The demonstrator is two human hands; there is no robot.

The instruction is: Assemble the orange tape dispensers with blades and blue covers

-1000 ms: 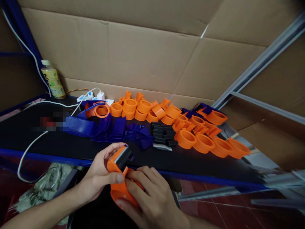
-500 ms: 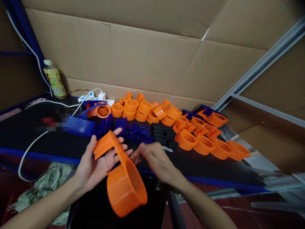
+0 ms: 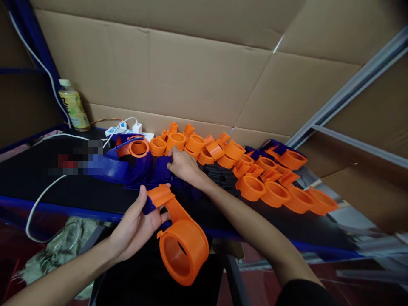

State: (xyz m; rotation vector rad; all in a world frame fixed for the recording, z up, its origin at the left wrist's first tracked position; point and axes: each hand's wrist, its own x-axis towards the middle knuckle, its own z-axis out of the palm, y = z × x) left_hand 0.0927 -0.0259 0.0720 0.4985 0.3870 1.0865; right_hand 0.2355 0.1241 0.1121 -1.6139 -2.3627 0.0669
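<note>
My left hand (image 3: 135, 229) holds an orange tape dispenser body (image 3: 181, 244) by its handle end, the round drum hanging low toward me past the bench's front edge. A small blue piece shows under my thumb. My right hand (image 3: 183, 165) reaches out over the black bench (image 3: 47, 187), its fingers curled down among the blue plastic parts (image 3: 159, 170) beside the row of orange rings (image 3: 194, 144). What those fingers hold is hidden.
Several orange dispenser bodies (image 3: 274, 191) lie at the right, black parts (image 3: 223, 176) in the middle, blue plates (image 3: 111, 168) at the left. A drink bottle (image 3: 75, 106), a white power strip (image 3: 127, 129) and cables sit at the back left. Cardboard walls the bench behind.
My right hand left the orange dispenser and moved forward to the blue parts. My left hand turned the dispenser so that its drum opening faces me.
</note>
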